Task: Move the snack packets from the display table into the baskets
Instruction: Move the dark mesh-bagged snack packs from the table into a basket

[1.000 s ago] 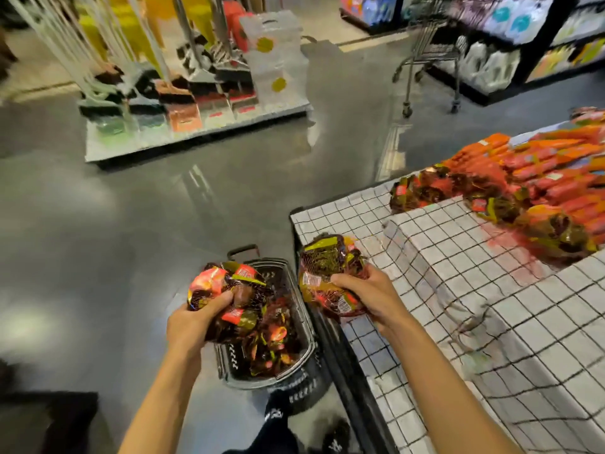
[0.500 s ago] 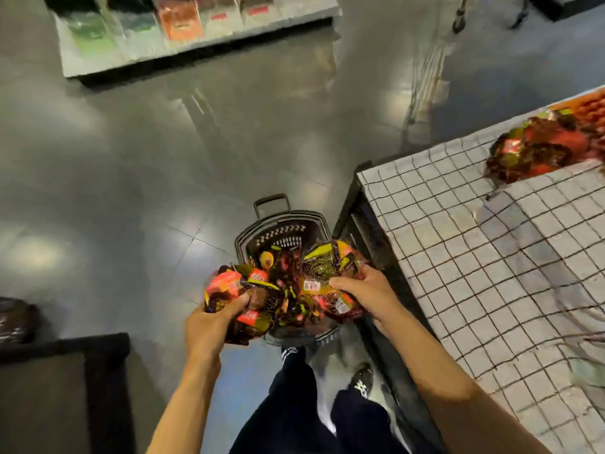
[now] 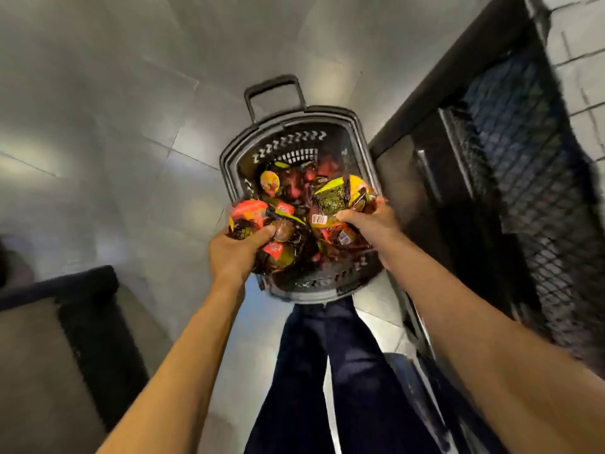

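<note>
A dark plastic basket (image 3: pixel 235 152) with a pull handle stands on the floor in front of me, holding several red, yellow and brown snack packets (image 3: pixel 288 185). My left hand (image 3: pixel 234 253) grips a bunch of red and brown packets (image 3: pixel 252 214) over the basket's near left rim. A second bunch (image 3: pixel 337 198), yellow-green with a barcode label, is gripped by my right hand (image 3: pixel 370 224) over the right side of the basket. Both bunches are down at rim height.
The display table's dark frame and mesh side (image 3: pixel 510 165) rise close on the right of the basket. A dark mat or low platform (image 3: pixel 65 326) lies at the lower left. My legs in dark trousers (image 3: pixel 327 371) stand just behind the basket. Grey tiled floor surrounds it.
My view tipped down from the table top to straight over the basket. Both hands carried their packet bunches inward and down until they are over the basket's opening.
</note>
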